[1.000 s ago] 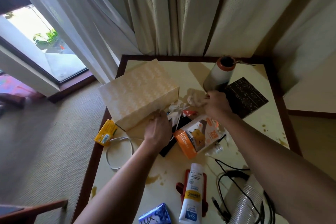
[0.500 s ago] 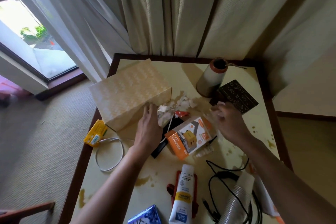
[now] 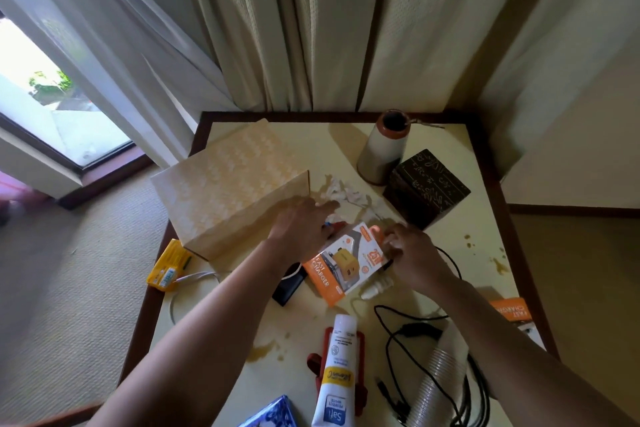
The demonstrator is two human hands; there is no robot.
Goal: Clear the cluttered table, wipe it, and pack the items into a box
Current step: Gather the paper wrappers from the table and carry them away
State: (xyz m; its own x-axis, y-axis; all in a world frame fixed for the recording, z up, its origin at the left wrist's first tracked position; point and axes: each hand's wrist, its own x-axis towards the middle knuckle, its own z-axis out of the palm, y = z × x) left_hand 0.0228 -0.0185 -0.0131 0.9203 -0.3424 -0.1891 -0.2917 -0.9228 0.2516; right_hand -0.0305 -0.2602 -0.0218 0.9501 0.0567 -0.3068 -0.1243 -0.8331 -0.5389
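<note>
The right hand (image 3: 412, 253), which a second before had been up among the crumpled tissues (image 3: 337, 189) to the right of the patterned box (image 3: 228, 184), had dropped back to the far corner of the orange charger carton (image 3: 349, 262). Its fingers were curled there, but whether they pinched the carton or a scrap of paper could not be told. The left hand (image 3: 304, 229) had slid forward from the box's near face and lay with fingers straight, holding nothing, beside the tissues at the box's right corner. Clearing seemed barely begun: the box appeared closed, nothing looked packed, and wiping was far off. The pale desk (image 3: 460, 163) carried brown spill stains (image 3: 265, 352) nearer than the box, with a tube (image 3: 334, 381), cables (image 3: 408, 333) and stacked cups (image 3: 440, 388) nearer still. Beyond the box hung cream curtains (image 3: 311, 28); left of it a window (image 3: 41, 87) showed daylight above beige carpet (image 3: 69, 288).
</note>
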